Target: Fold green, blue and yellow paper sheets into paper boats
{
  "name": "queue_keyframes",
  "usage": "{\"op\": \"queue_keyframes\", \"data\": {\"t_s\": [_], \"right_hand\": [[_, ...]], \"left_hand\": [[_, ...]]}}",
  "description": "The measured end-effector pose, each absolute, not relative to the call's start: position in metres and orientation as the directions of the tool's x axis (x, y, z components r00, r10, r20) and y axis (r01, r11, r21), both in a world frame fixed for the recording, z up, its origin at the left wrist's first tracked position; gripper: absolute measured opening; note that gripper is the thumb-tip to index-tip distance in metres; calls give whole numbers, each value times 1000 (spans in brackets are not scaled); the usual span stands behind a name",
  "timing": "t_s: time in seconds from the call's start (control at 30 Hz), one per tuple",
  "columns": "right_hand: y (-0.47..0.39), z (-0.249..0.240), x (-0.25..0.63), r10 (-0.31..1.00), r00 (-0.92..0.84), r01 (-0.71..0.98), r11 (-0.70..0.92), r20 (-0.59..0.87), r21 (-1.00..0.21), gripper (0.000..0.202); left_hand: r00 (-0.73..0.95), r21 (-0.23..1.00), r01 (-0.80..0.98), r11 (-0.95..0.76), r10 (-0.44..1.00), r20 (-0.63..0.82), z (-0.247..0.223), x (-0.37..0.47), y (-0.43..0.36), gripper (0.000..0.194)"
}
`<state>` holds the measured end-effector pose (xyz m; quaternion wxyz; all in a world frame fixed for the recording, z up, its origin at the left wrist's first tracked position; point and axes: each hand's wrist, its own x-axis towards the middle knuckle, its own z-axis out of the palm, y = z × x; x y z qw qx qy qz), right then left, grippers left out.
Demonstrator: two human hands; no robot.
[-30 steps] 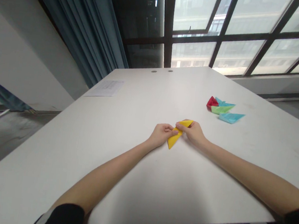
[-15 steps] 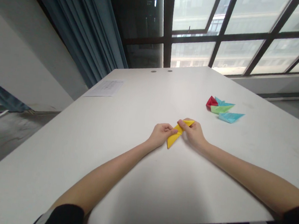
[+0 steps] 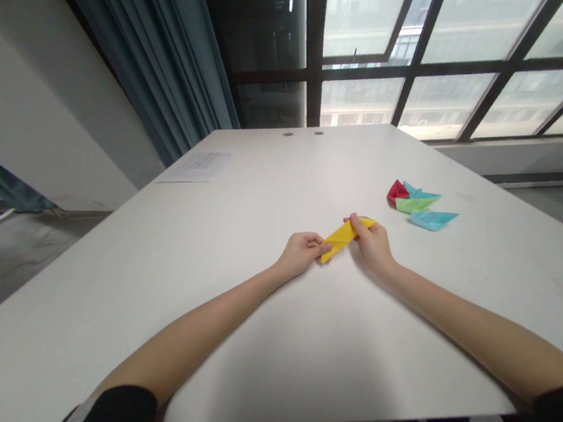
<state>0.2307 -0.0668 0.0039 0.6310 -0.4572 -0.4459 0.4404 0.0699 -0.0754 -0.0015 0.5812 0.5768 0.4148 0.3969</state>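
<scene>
A folded piece of yellow paper (image 3: pixel 340 237), long and narrow with slanted ends, is held between both hands just over the table. My left hand (image 3: pixel 302 253) pinches its lower left end, thumb on top. At the upper right end, my right hand (image 3: pixel 371 244) grips it with the thumb on top, and a yellow tip shows past that thumb. The fingers beneath the paper are mostly hidden.
On the white table (image 3: pixel 247 342), to the right beyond my hands, lie folded papers: a red one (image 3: pixel 397 192), a green one (image 3: pixel 416 204) and a blue one (image 3: pixel 433 219), with another blue piece behind. A printed sheet (image 3: pixel 196 166) lies at the left edge.
My right hand has moved a little up and right along with the yellow paper. The left hand now holds nearer the paper's lower end, and more of its middle shows.
</scene>
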Motion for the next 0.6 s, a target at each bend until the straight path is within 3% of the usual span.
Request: {"op": "queue_keyframes", "data": {"t_s": [0.23,0.43,0.6], "right_hand": [[-71,8,229,965,192,-104,198,176,-975,38],[-77,14,225,978,57,-17,203,201,-979,43],[-75,14,226,977,10,-17,212,212,-977,39]], "left_hand": [[337,999,35,-10,942,-3,-1,69,-75,32],[315,998,4,-55,948,51,2,70,-78,28],[208,995,-93,-24,977,43,-1,68,-72,28]]}}
